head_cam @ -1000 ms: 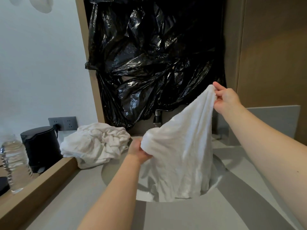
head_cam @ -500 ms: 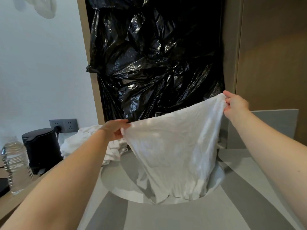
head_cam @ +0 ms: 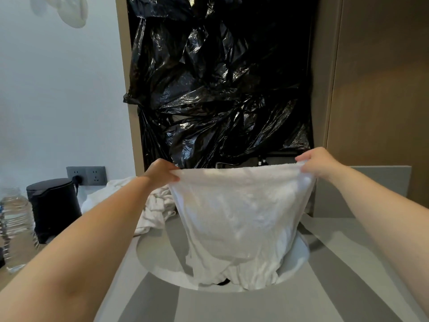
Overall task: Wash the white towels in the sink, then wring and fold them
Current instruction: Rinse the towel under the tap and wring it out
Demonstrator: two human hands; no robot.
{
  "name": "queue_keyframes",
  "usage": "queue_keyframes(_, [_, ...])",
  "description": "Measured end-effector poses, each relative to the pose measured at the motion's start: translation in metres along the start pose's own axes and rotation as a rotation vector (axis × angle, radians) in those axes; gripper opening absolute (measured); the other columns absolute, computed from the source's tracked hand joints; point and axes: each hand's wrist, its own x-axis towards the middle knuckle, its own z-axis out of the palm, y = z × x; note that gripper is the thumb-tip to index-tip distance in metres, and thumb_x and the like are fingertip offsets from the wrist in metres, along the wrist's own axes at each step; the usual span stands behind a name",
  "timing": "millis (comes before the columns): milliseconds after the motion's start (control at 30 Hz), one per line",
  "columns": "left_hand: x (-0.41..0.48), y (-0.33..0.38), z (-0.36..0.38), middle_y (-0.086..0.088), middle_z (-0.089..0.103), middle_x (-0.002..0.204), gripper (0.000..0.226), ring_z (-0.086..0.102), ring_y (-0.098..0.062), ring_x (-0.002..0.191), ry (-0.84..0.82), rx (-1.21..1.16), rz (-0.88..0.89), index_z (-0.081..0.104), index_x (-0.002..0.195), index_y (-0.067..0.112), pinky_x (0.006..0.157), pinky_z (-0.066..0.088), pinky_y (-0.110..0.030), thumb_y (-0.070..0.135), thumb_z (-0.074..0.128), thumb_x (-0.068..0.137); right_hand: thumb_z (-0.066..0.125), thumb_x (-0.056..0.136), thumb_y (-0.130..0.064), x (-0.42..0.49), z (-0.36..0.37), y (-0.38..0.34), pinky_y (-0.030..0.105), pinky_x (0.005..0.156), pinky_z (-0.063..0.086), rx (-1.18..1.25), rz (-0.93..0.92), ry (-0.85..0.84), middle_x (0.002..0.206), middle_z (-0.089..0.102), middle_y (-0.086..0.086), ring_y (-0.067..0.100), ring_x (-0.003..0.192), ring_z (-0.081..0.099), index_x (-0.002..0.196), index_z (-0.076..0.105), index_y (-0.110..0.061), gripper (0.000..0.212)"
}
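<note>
White towel (head_cam: 239, 212) hangs over the sink (head_cam: 160, 252), left hand (head_cam: 162, 174) and right hand (head_cam: 319, 163) each pinching a top corner.

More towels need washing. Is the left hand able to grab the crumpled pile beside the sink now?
Probably not yet: the left hand grips a corner of the spread towel. The pile lies near with nothing between.

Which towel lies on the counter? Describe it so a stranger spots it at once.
Find the round sink in the grey counter, under the black plastic sheeting. Behind its left rim lies a white towel heap. Unlike the towel that the left hand and right hand hold spread over the basin, it is crumpled and untouched.
</note>
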Motion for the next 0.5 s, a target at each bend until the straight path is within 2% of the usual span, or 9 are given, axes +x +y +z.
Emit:
queue_keyframes(33, [-0.001, 0.002, 0.0, -0.011, 0.067, 0.115, 0.031, 0.059, -0.024, 0.11, 0.031, -0.021, -0.001, 0.071, 0.117, 0.006, 0.084, 0.04, -0.02, 0.009, 0.067, 0.087, 0.058, 0.085, 0.008, 0.0, 0.002, -0.001, 0.033, 0.088, 0.047, -0.083, -0.031, 0.039, 0.117, 0.065, 0.014, 0.029, 0.111, 0.057, 0.107, 0.072, -0.003, 0.029])
queue_keyframes(100, [-0.002, 0.006, -0.003, -0.013, 0.067, 0.105, 0.023, 0.056, -0.026, 0.105, 0.108, -0.085, 0.003, 0.073, 0.108, 0.003, 0.08, 0.037, -0.022, 0.012, 0.062, 0.091, 0.063, 0.087, -0.003, -0.001, 0.003, -0.007, 0.031, 0.072, 0.044, -0.198, -0.097, 0.104, 0.088, 0.067, 0.013, 0.027, 0.088, 0.058, 0.081, 0.074, -0.002, 0.013])
queue_keyframes(133, [-0.001, 0.008, -0.006, -0.013, 0.066, 0.103, 0.023, 0.054, -0.026, 0.106, 0.122, -0.113, -0.004, 0.073, 0.106, 0.003, 0.081, 0.037, -0.023, 0.016, 0.059, 0.093, 0.064, 0.088, -0.01, -0.001, 0.001, -0.012, 0.03, 0.069, 0.041, -0.224, -0.13, 0.135, 0.072, 0.061, 0.011, 0.026, 0.08, 0.054, 0.065, 0.069, -0.004, 0.024])
queue_keyframes(200, [0.002, 0.014, -0.015, -0.011, 0.067, 0.107, 0.026, 0.053, -0.026, 0.11, 0.139, -0.113, -0.002, 0.071, 0.106, 0.005, 0.089, 0.04, -0.028, 0.021, 0.054, 0.096, 0.064, 0.09, -0.02, -0.001, -0.002, -0.021, 0.027, 0.06, 0.034, -0.169, -0.204, 0.181, 0.05, 0.039, 0.008, 0.022, 0.061, 0.04, 0.044, 0.045, -0.01, 0.05])
queue_keyframes(267, [0.0, 0.028, -0.023, -0.011, 0.066, 0.095, 0.016, 0.058, -0.025, 0.098, 0.121, -0.319, -0.017, 0.07, 0.097, 0.005, 0.088, 0.046, -0.031, 0.013, 0.057, 0.094, 0.062, 0.09, -0.02, 0.002, -0.005, -0.028, 0.026, 0.054, 0.03, 0.035, -0.234, 0.259, 0.05, 0.03, 0.017, 0.02, 0.053, 0.03, 0.047, 0.03, -0.012, 0.054])
queue_keyframes(300, [-0.002, 0.034, -0.028, -0.01, 0.064, 0.088, 0.012, 0.059, -0.024, 0.09, 0.103, -0.378, -0.003, 0.069, 0.093, 0.005, 0.084, 0.05, -0.032, 0.006, 0.057, 0.094, 0.061, 0.09, -0.021, 0.005, -0.008, -0.03, 0.026, 0.057, 0.031, 0.19, -0.206, 0.294, 0.056, 0.032, 0.023, 0.021, 0.055, 0.033, 0.051, 0.032, -0.011, 0.05])
queue_keyframes(367, [-0.003, 0.038, -0.036, -0.009, 0.062, 0.082, 0.013, 0.062, -0.023, 0.078, 0.063, -0.533, -0.04, 0.065, 0.1, 0.005, 0.071, 0.057, -0.032, 0.002, 0.052, 0.096, 0.06, 0.092, -0.024, 0.008, -0.013, -0.034, 0.029, 0.065, 0.036, 0.404, -0.069, 0.287, 0.066, 0.041, 0.018, 0.024, 0.065, 0.042, 0.066, 0.051, -0.009, 0.031])
queue_keyframes(433, [-0.003, 0.038, -0.041, -0.011, 0.062, 0.088, 0.011, 0.063, -0.025, 0.079, 0.0, -0.376, -0.085, 0.063, 0.106, 0.008, 0.066, 0.059, -0.035, 0.01, 0.058, 0.096, 0.059, 0.093, -0.022, 0.009, -0.011, -0.035, 0.03, 0.067, 0.039, 0.343, -0.027, 0.255, 0.072, 0.048, 0.013, 0.029, 0.07, 0.049, 0.075, 0.06, -0.004, 0.025])
queue_keyframes(500, [-0.001, 0.043, -0.044, -0.013, 0.061, 0.089, 0.012, 0.061, -0.028, 0.08, 0.049, -0.345, -0.09, 0.065, 0.1, 0.009, 0.069, 0.057, -0.038, 0.013, 0.067, 0.089, 0.057, 0.093, -0.018, 0.012, -0.005, -0.035, 0.031, 0.061, 0.034, 0.233, -0.078, 0.35, 0.063, 0.045, 0.012, 0.028, 0.061, 0.047, 0.062, 0.052, -0.002, 0.035])
